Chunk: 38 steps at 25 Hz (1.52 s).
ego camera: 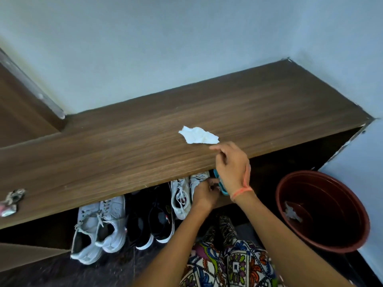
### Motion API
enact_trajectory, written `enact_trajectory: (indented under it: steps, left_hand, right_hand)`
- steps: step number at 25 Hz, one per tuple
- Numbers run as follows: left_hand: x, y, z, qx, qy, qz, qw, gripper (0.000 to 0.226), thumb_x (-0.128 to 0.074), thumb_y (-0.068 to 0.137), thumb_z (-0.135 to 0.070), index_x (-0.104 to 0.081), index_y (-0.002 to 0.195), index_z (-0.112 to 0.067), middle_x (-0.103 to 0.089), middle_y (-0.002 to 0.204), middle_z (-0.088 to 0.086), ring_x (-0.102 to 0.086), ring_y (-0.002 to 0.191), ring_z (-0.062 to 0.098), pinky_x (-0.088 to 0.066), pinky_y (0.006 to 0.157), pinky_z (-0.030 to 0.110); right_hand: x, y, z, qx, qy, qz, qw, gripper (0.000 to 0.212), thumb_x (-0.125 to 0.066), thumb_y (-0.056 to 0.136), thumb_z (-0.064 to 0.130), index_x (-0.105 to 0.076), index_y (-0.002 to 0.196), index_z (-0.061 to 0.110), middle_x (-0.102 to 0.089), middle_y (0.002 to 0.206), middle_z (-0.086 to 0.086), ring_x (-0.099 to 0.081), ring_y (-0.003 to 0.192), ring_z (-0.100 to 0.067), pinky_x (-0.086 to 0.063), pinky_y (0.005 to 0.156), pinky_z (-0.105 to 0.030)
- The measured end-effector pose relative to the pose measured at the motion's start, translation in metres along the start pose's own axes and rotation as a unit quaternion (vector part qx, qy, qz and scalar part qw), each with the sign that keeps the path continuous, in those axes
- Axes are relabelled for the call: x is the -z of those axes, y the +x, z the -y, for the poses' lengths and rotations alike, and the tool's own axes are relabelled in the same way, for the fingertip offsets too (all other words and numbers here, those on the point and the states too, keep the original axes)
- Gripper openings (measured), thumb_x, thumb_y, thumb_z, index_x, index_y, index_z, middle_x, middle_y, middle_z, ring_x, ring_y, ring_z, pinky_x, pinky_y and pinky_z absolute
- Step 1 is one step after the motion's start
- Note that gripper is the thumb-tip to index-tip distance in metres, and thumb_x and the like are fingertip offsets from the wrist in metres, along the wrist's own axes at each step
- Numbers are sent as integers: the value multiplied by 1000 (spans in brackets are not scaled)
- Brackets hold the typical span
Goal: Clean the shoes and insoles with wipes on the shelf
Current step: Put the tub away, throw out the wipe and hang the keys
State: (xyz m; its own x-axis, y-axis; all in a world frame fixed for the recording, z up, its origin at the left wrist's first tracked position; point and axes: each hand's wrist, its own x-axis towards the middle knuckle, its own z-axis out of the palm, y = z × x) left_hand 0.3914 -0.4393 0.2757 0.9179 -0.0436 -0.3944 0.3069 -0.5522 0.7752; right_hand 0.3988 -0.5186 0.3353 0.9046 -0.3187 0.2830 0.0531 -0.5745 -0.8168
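A: Wood-grain shelf (124,146) fills the head view, top board running from the left edge to the right back corner at the wall. What's on it?

B: Crumpled white wipe (198,135) lying loose near the front edge, right of middle. Small keychain-like clutter (12,200) at the far left front edge, too blurred to name.

A: Hands?

B: Right hand (231,164) over the front edge, just beside the wipe, not touching it; fingers loosely curled, thumb and forefinger nearly meeting, nothing seen between them. Orange thread on that wrist. Left hand (205,192) under the board, grip pressed around the heel of a white sneaker (198,179).

A: Other shoes?

B: Its mate (180,196) just left of it, then a black pair (157,220), then a bigger white pair (99,226), all on the floor under the shelf's front edge. Something teal (221,186) behind the right wrist, can't tell what.

A: Right side?

B: Dark red bucket (323,212) on the floor by the wall, a used wipe (292,212) inside.
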Motion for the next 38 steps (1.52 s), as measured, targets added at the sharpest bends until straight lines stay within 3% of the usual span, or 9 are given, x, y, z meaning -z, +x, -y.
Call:
enact_trajectory:
  steps: [6,9,13,18,22,27,29,33,38]
  left_hand:
    - [42,-21,-22,-114,-26,-110,987,29,-44,88,7,-71,95,-2,-72,97,7,-64,93,17,-45,82,20]
    - [59,-16,-31,-140,-79,-153,975,28,-46,86,9,-71,89,-2,-71,86,3,-66,86,20,-53,86,34]
    - [75,-11,-40,-115,-50,-228,966,41,-52,85,6,-60,120,-14,-62,116,4,-60,106,19,-48,97,35]
    - [67,-22,-51,-119,57,-131,983,42,-58,87,-2,-59,124,-20,-55,121,7,-54,109,21,-42,94,30]
    - [29,-38,-57,-111,32,-110,987,9,-63,86,-12,-71,91,-13,-71,86,10,-66,78,21,-51,77,34]
    - [-42,-41,-73,-46,-12,10,999,19,-60,89,-18,-56,71,-22,-64,59,-2,-56,38,3,-51,55,27]
    - [-72,-42,-87,-17,-23,48,998,4,-59,89,-17,-62,87,-18,-63,65,-2,-58,45,5,-45,51,22]
    - [-122,-47,-110,3,15,169,986,37,-59,89,-23,-55,126,-20,-65,105,3,-60,88,15,-44,65,25]
    - [-157,-48,-134,-61,89,222,969,72,-62,88,-25,-23,148,-22,-24,155,6,-28,140,22,-29,114,32]
  right_hand:
    - [-34,58,19,32,-274,170,946,48,-46,93,6,-48,135,28,-42,137,-6,-40,125,-31,-48,89,-36]
    - [-38,59,19,30,-287,195,937,39,-43,94,9,-53,131,18,-52,130,-11,-41,126,-33,-44,92,-36]
    - [-21,42,18,7,-217,174,961,26,-53,91,14,-66,113,18,-62,120,-8,-55,116,-26,-45,89,-31]
    - [17,7,9,-58,-114,144,981,16,-56,91,16,-67,100,22,-66,109,-4,-61,102,-24,-47,78,-29]
    - [51,-19,-19,-155,-71,67,983,16,-51,88,9,-62,93,19,-69,89,-11,-65,83,-31,-54,71,-37]
    - [104,-34,-69,-251,6,-9,968,15,-61,81,3,-70,84,15,-72,84,-12,-69,80,-29,-58,77,-45]
    - [131,-38,-91,-277,-26,-51,959,17,-62,82,4,-73,92,10,-73,92,-13,-68,89,-28,-55,84,-35]
    - [168,-45,-129,-333,-64,-104,935,22,-60,85,8,-74,101,12,-73,102,-13,-66,96,-30,-50,85,-30]
    - [191,-38,-157,-422,-33,-120,898,33,-51,87,1,-69,113,8,-65,118,-20,-60,110,-34,-44,99,-32]
